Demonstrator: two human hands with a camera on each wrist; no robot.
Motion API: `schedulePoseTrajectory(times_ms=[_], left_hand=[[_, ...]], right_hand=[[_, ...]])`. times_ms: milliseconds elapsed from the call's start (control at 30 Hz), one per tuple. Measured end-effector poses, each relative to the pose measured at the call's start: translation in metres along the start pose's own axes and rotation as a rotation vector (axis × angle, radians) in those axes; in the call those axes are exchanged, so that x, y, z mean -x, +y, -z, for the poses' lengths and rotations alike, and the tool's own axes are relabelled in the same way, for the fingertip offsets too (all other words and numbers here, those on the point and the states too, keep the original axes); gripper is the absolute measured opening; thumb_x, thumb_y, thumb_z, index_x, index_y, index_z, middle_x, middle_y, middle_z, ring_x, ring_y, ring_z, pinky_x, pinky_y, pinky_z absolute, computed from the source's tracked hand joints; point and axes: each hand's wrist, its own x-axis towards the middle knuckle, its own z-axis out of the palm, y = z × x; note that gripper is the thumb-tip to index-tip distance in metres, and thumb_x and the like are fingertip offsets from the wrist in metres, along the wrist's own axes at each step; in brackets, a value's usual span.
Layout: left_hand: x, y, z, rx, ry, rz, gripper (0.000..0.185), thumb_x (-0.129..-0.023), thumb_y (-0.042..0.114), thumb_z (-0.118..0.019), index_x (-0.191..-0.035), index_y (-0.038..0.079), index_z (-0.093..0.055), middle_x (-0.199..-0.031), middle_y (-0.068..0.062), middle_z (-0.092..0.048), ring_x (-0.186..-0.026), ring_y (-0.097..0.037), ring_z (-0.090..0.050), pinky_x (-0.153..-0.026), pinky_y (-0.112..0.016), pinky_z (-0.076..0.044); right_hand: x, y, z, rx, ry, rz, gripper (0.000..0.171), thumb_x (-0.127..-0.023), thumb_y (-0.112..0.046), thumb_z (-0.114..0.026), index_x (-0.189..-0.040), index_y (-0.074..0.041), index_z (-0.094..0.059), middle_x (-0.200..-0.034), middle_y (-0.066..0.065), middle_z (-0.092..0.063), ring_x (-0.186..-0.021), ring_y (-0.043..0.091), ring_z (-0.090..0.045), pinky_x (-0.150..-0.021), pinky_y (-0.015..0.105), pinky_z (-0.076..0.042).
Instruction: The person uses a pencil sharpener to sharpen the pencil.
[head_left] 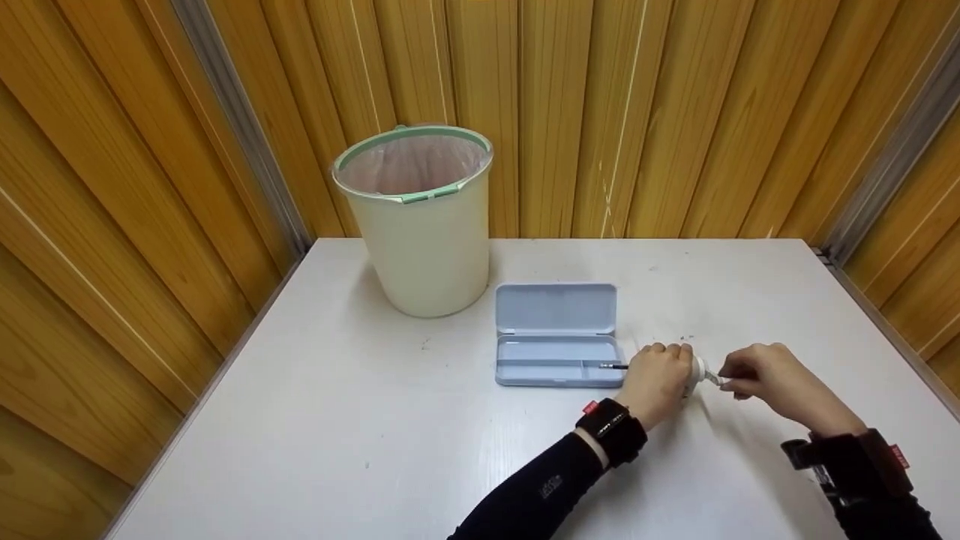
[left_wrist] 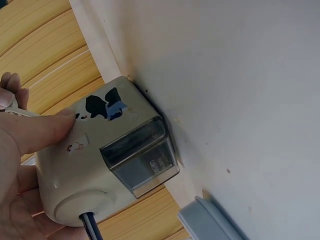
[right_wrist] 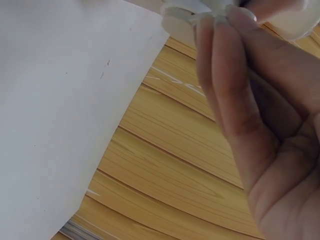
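While the left hand [head_left: 656,382] gripped the sharpener [head_left: 699,370] just beside the open pencil case [head_left: 556,309] in the head view, the right hand [head_left: 771,379] pinched the sharpener's handle [head_left: 713,379]. The left wrist view showed the left fingers wrapped round the sharpener, with a pencil [left_wrist: 91,227] stuck in it and unheld outside; it might work loose or snap if cranked unevenly. In the right wrist view, fingertips met at the handle, a small hold that a jerky turn could break.

Bin [head_left: 426,251] blocking back left, room before it
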Motion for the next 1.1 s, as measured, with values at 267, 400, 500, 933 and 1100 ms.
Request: schedulePoseTrajectory(times_ms=[267,400,500,933,1100], left_hand=[[-0.001,0.0,-0.001,0.003,0.018,-0.004,0.04,-0.084,0.029,-0.073,-0.121,0.019,-0.064,-0.104,0.012,-0.07,-0.085,-0.003,-0.063,-0.073,-0.013,-0.052],[-0.001,-0.001,-0.002,0.012,0.037,-0.004,0.041,-0.082,0.028,-0.075,-0.121,0.018,-0.065,-0.103,0.011,-0.07,-0.084,-0.003,-0.064,-0.071,-0.013,-0.052],[-0.002,-0.001,-0.002,0.023,0.041,-0.011,0.041,-0.083,0.026,-0.075,-0.122,0.018,-0.065,-0.105,0.011,-0.071,-0.084,-0.002,-0.064,-0.071,-0.013,-0.052],[-0.001,-0.001,-0.002,0.036,0.056,-0.026,0.039,-0.085,0.026,-0.073,-0.123,0.02,-0.065,-0.108,0.012,-0.071,-0.086,-0.003,-0.065,-0.07,-0.014,-0.053],[0.0,-0.002,-0.001,0.04,0.051,-0.038,0.04,-0.085,0.027,-0.073,-0.123,0.021,-0.065,-0.11,0.013,-0.07,-0.089,-0.002,-0.065,-0.072,-0.014,-0.053]], right_hand=[[-0.001,0.0,0.001,0.068,0.116,-0.016,0.006,-0.076,0.001,-0.076,-0.079,-0.002,-0.072,-0.07,0.005,-0.072,-0.059,-0.003,-0.054,-0.053,0.021,-0.047],[-0.001,-0.001,-0.003,0.107,0.18,-0.021,0.009,-0.075,0.002,-0.078,-0.077,-0.003,-0.071,-0.072,0.005,-0.072,-0.061,0.0,-0.055,-0.053,0.021,-0.046],[-0.001,-0.002,-0.006,0.137,0.245,-0.013,0.011,-0.073,0.004,-0.078,-0.076,-0.004,-0.071,-0.075,0.007,-0.073,-0.062,0.007,-0.061,-0.054,0.023,-0.049],[-0.006,-0.002,-0.017,0.19,0.446,-0.002,0.014,-0.072,0.007,-0.078,-0.074,-0.003,-0.068,-0.075,0.012,-0.074,-0.067,0.029,-0.07,-0.056,0.028,-0.054],[-0.021,0.003,-0.02,0.22,0.469,-0.018,0.011,-0.075,0.006,-0.075,-0.073,0.0,-0.066,-0.073,0.015,-0.072,-0.065,0.031,-0.068,-0.056,0.037,-0.052]])
